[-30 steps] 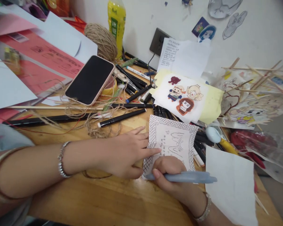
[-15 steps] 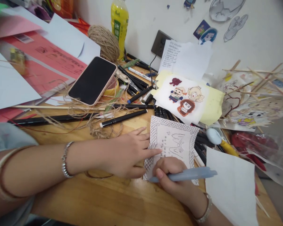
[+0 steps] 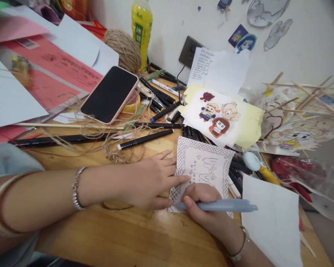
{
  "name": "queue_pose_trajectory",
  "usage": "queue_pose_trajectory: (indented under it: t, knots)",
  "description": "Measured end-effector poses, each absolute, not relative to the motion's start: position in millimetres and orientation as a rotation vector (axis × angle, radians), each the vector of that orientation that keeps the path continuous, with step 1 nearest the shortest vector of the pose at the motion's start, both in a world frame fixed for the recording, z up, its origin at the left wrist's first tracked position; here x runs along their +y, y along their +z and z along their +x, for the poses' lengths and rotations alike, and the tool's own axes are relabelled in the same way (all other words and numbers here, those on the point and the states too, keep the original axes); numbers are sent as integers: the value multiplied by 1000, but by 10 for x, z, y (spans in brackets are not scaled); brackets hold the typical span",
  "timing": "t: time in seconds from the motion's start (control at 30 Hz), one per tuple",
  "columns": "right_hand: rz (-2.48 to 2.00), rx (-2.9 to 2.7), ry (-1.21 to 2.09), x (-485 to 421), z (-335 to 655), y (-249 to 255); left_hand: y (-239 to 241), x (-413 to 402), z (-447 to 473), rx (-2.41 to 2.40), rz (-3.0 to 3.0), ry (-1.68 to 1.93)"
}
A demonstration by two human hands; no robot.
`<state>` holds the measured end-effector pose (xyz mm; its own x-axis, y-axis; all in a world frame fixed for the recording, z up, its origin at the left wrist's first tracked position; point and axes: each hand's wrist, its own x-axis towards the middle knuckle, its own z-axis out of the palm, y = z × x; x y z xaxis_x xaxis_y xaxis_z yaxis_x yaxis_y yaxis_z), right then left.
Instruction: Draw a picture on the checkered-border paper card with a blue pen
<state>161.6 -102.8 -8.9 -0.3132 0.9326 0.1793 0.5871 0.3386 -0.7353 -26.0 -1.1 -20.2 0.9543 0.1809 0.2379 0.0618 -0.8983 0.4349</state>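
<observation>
A sheet of paper [image 3: 183, 155] with a hatched border, handwritten characters and a line drawing lies on the wooden table. My left hand [image 3: 153, 181] rests flat with fingers stretched out, its index fingertip on the sheet's left part. In my right hand [image 3: 202, 200] is a light blue pen [image 3: 228, 205], held between thumb and fingers, its tip pointing left over the lower part of the sheet. The fist hides some of the writing. Just beyond the sheet lies a page with coloured cartoon figures [image 3: 219, 127].
A phone [image 3: 110, 94] rests on red and white papers at left. Several black markers [image 3: 146, 139] and tangled twine lie behind my hands. A twine ball [image 3: 123, 50] and yellow bottle [image 3: 141, 33] stand at the back. A blank sheet [image 3: 269, 222] and wooden sticks [image 3: 314, 92] are at right.
My right hand and the pen have shifted very slightly, with the pen now a little more level. My left hand stays in place on the paper.
</observation>
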Motion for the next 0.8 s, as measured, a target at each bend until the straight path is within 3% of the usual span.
queue_pose_trajectory:
  t: [0.8]
  knots:
    - [-1337,-2026,813,-1027,1610,-44,-194,-10,-259,189,2696,347]
